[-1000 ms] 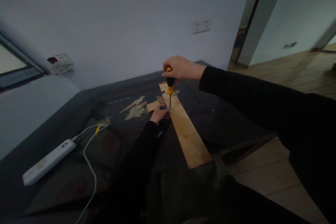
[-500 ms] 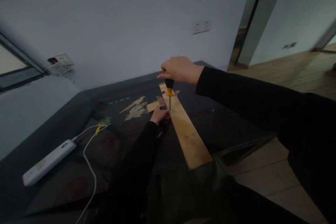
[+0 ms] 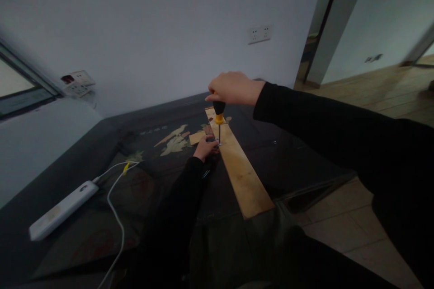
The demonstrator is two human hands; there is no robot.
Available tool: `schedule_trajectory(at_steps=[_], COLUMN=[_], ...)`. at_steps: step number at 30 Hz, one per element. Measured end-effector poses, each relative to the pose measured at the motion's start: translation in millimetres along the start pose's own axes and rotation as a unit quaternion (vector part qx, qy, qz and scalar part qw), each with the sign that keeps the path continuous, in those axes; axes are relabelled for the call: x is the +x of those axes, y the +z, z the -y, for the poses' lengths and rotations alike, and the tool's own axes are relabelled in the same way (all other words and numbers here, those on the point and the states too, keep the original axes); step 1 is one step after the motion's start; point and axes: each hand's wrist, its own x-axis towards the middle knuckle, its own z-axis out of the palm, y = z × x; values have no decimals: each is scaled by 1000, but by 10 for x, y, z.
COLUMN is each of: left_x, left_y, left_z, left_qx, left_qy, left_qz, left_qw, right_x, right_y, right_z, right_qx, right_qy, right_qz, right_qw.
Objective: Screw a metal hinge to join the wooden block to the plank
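My right hand [image 3: 233, 87] is closed around the black and yellow handle of a screwdriver [image 3: 219, 118], held upright. Its shaft points down to a small shiny metal piece [image 3: 219, 143] on the left edge of a long wooden board [image 3: 244, 175]. My left hand [image 3: 205, 148] is beside that edge, thumb and fingers drawn together at the metal piece; what they grip is too small to make out. A short wooden piece [image 3: 196, 137] lies just behind my left hand. The board lies lengthwise on a dark table [image 3: 162, 176], its near end over the front edge.
On the left of the table rests a white power strip [image 3: 63, 210] with a white cable [image 3: 117, 216] running to the front edge. A wall with sockets [image 3: 260, 34] stands behind the table. Tiled floor [image 3: 352, 216] shows at the right.
My right wrist and forearm have risen very slightly, with the hand still around the screwdriver. The board and my left hand stay in place.
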Motion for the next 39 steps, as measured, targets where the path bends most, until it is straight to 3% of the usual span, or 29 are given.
schedule_trajectory(at_steps=[4,10,19,21,27,35,39], left_x=[0,18,24,17,-14,-11,-2], left_y=[4,-9,-3,-3,-10,-4,-4], left_z=[-4,16,11,8,-1,5,14], left_qx=[6,5,4,5,2,-3,-2], left_qy=[-4,-1,-5,-3,-7,-3,-6], left_qz=[-3,2,-6,-2,2,-4,-9], left_qw=[1000,1000,1000,1000,1000,1000,1000], right_x=[3,10,-28,-24,-25,-45,-41], right_y=[7,-172,34,6,-157,81,-2], right_z=[3,-82,36,27,-62,37,18], right_qx=[-3,70,-12,-4,39,-22,-8], right_qy=[10,-87,13,6,-97,-2,-16], right_qz=[-16,107,-38,-24,70,-44,-16], right_qw=[1000,988,999,1000,992,999,1000])
